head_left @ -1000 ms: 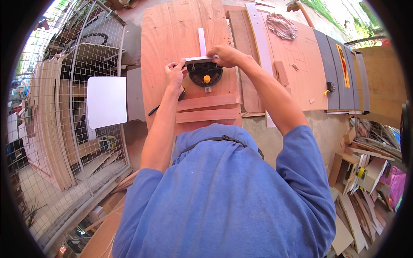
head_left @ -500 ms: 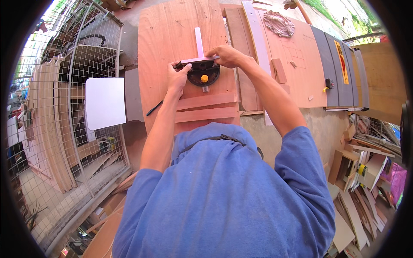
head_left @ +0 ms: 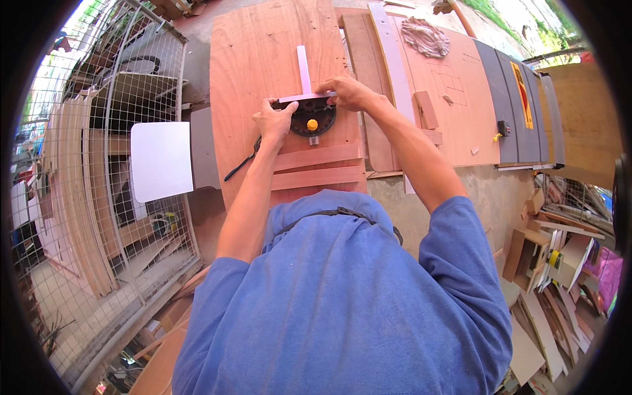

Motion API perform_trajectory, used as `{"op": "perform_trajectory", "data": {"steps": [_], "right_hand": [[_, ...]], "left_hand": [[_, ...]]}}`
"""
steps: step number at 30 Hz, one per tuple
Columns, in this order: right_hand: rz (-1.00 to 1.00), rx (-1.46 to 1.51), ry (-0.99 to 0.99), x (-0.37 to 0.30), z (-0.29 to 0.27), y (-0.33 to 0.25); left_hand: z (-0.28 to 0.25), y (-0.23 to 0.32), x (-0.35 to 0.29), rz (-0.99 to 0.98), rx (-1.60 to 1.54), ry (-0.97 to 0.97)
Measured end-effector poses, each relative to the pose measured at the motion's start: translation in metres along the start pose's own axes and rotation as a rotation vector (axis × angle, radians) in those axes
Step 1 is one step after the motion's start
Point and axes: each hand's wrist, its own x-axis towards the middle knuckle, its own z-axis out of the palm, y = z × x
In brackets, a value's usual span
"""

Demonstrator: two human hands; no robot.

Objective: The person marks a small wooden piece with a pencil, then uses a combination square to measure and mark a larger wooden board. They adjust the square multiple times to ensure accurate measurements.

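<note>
A mitre gauge (head_left: 304, 123) with a black half-round head and a yellow knob (head_left: 312, 124) lies over a plywood board. From its flat face (head_left: 296, 98) a long pale bar (head_left: 303, 69) runs away from me. My left hand (head_left: 274, 121) is closed on the left end of the face, thumb pressed to the near side. At the right end my right hand (head_left: 350, 92) pinches it, fingers over the top edge. Their undersides are hidden. Beside my left forearm lies a thin dark pen-like tool (head_left: 239, 170).
Two reddish wood strips (head_left: 316, 178) lie between me and the gauge on the plywood board (head_left: 247, 59). To the right are a long pale rail (head_left: 393, 66), a crumpled cloth (head_left: 426, 37) and a grey machine table (head_left: 517, 131). A wire mesh fence (head_left: 118, 164) stands left.
The gauge has shifted slightly toward me, its face turning a little. My left hand has moved slightly left and covers its black left end. More of the dark tool shows.
</note>
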Motion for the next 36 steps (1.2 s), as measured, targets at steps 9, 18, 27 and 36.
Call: {"op": "perform_trajectory", "data": {"steps": [9, 18, 27, 36], "right_hand": [[0.013, -0.024, 0.019, -0.008, 0.004, 0.003], [0.342, 0.014, 0.851, -0.055, 0.045, -0.034], [0.499, 0.367, 0.815, -0.055, 0.099, -0.029], [0.577, 0.401, 0.92, -0.04, 0.122, -0.031]], "left_hand": [[-0.009, -0.012, 0.031, 0.384, 0.184, 0.032], [-0.037, 0.005, 0.08, 0.19, 0.085, -0.602], [-0.039, 0.069, 0.091, 0.443, 0.377, -0.939], [-0.013, 0.07, 0.076, 0.557, 0.395, -0.867]]}}
